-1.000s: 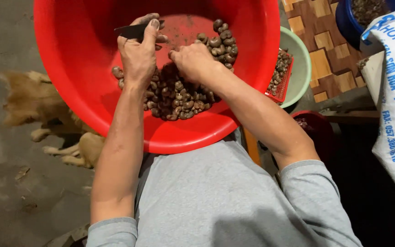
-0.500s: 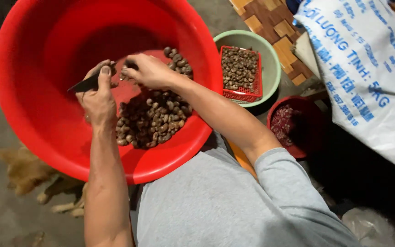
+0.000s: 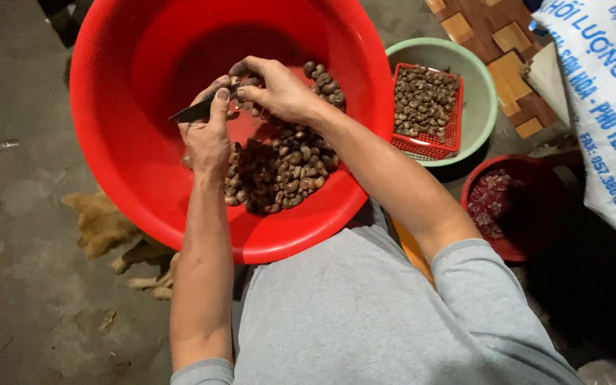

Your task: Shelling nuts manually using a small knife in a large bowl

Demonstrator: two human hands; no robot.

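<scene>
Fingers of left hand (image 3: pixel 208 139) grip a knife (image 3: pixel 192 113); right hand (image 3: pixel 276 89) pinches a nut above red basin (image 3: pixel 122 142).

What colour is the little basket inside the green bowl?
The little basket is red, sitting in the pale green bowl and filled with brown nuts. The head view shows it.

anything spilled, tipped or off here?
Nothing stands out. The nuts all lie inside the red basin; the left hand holds a knife, the right hand meets it above the pile.
</scene>
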